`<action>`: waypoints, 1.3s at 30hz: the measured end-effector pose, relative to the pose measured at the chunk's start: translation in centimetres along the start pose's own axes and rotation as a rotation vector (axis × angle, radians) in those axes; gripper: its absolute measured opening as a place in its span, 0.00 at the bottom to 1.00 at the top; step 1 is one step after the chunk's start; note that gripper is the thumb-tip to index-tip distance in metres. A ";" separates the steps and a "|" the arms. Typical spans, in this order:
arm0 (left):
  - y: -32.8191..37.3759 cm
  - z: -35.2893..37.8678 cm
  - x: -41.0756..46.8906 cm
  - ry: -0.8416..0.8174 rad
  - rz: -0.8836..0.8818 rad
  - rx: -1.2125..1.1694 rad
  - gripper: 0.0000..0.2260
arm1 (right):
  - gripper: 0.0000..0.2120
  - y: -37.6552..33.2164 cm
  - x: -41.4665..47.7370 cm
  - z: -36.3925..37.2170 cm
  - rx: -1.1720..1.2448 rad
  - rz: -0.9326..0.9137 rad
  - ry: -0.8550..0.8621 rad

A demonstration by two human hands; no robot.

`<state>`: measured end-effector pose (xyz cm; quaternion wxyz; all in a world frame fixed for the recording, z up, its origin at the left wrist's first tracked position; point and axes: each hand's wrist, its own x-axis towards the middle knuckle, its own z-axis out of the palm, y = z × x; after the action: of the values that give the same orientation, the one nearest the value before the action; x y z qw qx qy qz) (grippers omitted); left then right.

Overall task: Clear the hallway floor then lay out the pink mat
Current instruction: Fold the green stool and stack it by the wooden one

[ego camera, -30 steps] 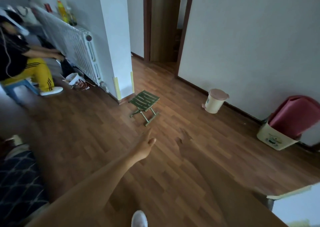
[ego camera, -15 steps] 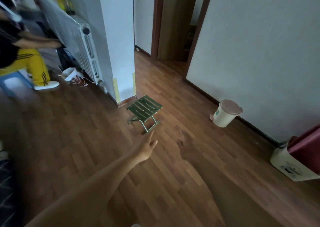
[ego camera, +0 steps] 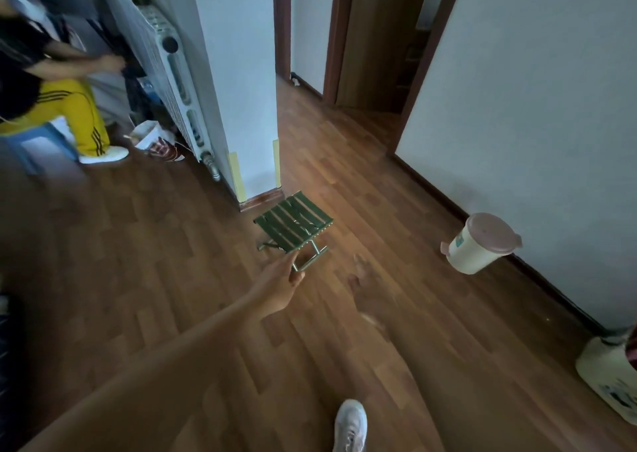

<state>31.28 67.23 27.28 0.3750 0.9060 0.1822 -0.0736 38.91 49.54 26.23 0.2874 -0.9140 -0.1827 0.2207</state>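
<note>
A small green slatted folding stool (ego camera: 293,225) stands on the wooden hallway floor (ego camera: 172,262) beside the white wall corner. My left hand (ego camera: 281,281) reaches forward with fingers apart and holds nothing; its fingertips are at the stool's near metal leg. My right hand (ego camera: 360,279) is motion-blurred just right of the stool, fingers spread, holding nothing. At the right edge, only a sliver of the rolled pink mat (ego camera: 633,348) shows, standing in a cream bin (ego camera: 606,379).
A small cream bin with a pink lid (ego camera: 477,244) sits by the right wall. A person in yellow trousers (ego camera: 51,82) sits at the far left near a radiator (ego camera: 172,82). My white shoe (ego camera: 350,425) is at the bottom. A doorway opens ahead.
I have stepped closer to the stool and turned left. Both hands have come nearer to it, the left now at its leg. The pink mat has slid almost out of view.
</note>
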 end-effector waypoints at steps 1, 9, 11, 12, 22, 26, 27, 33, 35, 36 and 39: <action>0.4 0.2 1.4 0.016 -0.010 -0.006 0.22 | 0.25 0.6 1.5 -0.7 0.000 -0.020 -0.020; 3.3 2.5 11.4 0.069 -0.140 -0.065 0.25 | 0.27 4.9 13.4 -5.5 -0.081 -0.106 -0.192; 3.6 3.0 13.6 0.088 -0.169 -0.084 0.24 | 0.27 5.9 16.2 -6.3 -0.075 -0.119 -0.225; 3.6 3.2 14.9 0.096 -0.188 -0.096 0.24 | 0.26 6.3 17.8 -6.5 -0.078 -0.128 -0.237; 0.9 3.6 23.8 0.128 -0.287 -0.092 0.24 | 0.26 6.2 28.1 -5.7 -0.211 -0.216 -0.271; -1.8 3.5 27.6 0.118 -0.324 -0.118 0.24 | 0.27 5.9 32.8 -4.2 -0.261 -0.247 -0.298; -2.3 3.5 28.3 0.117 -0.329 -0.125 0.24 | 0.27 5.9 33.6 -3.8 -0.276 -0.251 -0.301; -6.8 2.8 33.4 0.089 -0.370 -0.191 0.24 | 0.28 6.3 40.0 0.0 -0.344 -0.244 -0.363; -8.5 2.6 35.1 0.084 -0.388 -0.178 0.24 | 0.29 6.6 41.9 1.4 -0.351 -0.230 -0.386; -9.5 2.5 36.0 0.079 -0.397 -0.178 0.24 | 0.29 6.8 43.0 2.2 -0.360 -0.229 -0.390; -12.3 2.6 38.5 0.071 -0.409 -0.159 0.24 | 0.30 7.9 45.9 3.9 -0.395 -0.231 -0.388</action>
<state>62.14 83.97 7.00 0.4160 0.8196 0.3806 -0.1017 76.89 66.35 4.90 0.0869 -0.8661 -0.3764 0.3173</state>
